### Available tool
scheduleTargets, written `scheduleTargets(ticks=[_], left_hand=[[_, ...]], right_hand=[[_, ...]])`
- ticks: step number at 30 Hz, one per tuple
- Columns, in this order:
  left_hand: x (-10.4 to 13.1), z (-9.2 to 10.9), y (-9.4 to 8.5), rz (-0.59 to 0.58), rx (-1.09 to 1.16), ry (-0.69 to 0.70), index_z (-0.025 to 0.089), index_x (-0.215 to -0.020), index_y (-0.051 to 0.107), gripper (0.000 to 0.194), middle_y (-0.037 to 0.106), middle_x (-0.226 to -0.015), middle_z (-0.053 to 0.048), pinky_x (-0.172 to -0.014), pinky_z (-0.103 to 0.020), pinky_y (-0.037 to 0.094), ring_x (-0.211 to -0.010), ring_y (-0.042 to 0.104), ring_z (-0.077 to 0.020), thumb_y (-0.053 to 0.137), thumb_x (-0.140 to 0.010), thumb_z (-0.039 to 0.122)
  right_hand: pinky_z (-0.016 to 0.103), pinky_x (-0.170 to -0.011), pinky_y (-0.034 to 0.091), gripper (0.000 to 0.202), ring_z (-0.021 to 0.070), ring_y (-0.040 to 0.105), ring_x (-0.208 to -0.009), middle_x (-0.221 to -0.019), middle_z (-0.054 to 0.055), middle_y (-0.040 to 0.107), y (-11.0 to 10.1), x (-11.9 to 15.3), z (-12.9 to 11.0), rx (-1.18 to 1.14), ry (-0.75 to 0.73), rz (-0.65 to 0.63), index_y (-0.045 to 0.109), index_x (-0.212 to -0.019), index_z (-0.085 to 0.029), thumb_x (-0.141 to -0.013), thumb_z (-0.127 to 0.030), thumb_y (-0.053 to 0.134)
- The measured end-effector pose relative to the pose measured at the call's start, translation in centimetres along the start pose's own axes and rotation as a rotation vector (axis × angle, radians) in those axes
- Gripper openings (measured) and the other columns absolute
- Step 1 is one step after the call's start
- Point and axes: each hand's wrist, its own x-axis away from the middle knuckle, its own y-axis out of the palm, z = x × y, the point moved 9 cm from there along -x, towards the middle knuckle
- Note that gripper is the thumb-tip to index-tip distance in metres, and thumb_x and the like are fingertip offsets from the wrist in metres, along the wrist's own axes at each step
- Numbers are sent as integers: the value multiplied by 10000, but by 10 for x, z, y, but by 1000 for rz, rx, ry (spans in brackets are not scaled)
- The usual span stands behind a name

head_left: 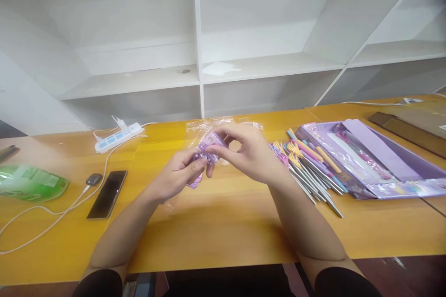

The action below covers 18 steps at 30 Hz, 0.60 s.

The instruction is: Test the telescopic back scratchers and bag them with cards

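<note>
Purple packet (212, 141), one: probably light, slippery; best held at edges. Left hand (179, 172), right hand (248, 152): fingers gripping it.

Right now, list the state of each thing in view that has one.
Purple piece, held by left hand and right hand
Phone, lying flat, screen dark
Power strip, plugs inserted
Black case, apparently plugged into white cable
Purple box, open
Metal rods, piled loosely
Green pouch, lying down
Clear bags, crinkled
Cardboard box, lying flat
</note>
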Motion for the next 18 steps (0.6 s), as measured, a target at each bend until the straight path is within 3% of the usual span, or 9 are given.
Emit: scheduleTargets(ticks=[2, 5, 8, 10, 14, 16, 18], left_hand=[[0, -1, 1, -13, -24, 6, 146, -971, 700, 390, 461, -640, 51, -579, -225, 431, -523, 348, -63, 590, -1096, 499], [-2, -3, 6, -8, 40, 21, 143, -966, 695, 381, 533, -674, 29, -548, -216, 412, -513, 352, -52, 616, -1085, 496], [0, 8, -10, 224, 241, 147, 181, -1006, 656, 316, 608, -744, 20, -437, -195, 285, -457, 278, -34, 666, -1059, 492], [8, 20, -27, 443, 359, 282, 208, -1000, 630, 288, 646, -816, 19, -403, -201, 194, -438, 231, -23, 700, -1042, 484], [32, 46, -43, 722, 400, 482, 234, -977, 634, 247, 603, -859, 39, -418, -235, 157, -466, 220, -32, 649, -1084, 456], [41, 54, -45, 803, 365, 513, 231, -947, 630, 285, 585, -890, 39, -430, -248, 180, -486, 218, -39, 599, -1111, 462], [44, 58, -46, 838, 343, 513, 218, -911, 622, 330, 583, -905, 37, -436, -248, 215, -496, 224, -39, 598, -1108, 482]], right_hand=[[258, -660, 424, 319, 93, 547, -680, -742, -35, 657, 2, 0, 3, 7, 62, 40, 680, -814, -192, -1028, -425, 720], [272, -636, 357, 482, 87, 476, -630, -647, -46, 565, -1, 0, 8, 30, 119, 104, 589, -701, -189, -1090, -474, 605], [270, -655, 391, 533, 97, 530, -657, -706, -29, 606, -10, 2, 14, -127, 138, 191, 646, -808, -194, -1132, -569, 449], [268, -688, 433, 538, 112, 593, -737, -823, -4, 675, 1, 1, 15, -202, 150, 82, 690, -925, -194, -1122, -620, 425], [270, -715, 466, 426, 122, 628, -798, -1051, 21, 745, 65, 12, 8, -121, 186, -407, 701, -1137, -204, -952, -581, 771], [270, -714, 470, 316, 115, 621, -764, -1026, 19, 745, 84, 15, 2, -117, 165, -449, 691, -1108, -197, -965, -462, 788], [269, -723, 475, 196, 117, 625, -765, -972, 13, 744, 91, 16, -3, -127, 148, -401, 686, -1032, -195, -996, -376, 752]])
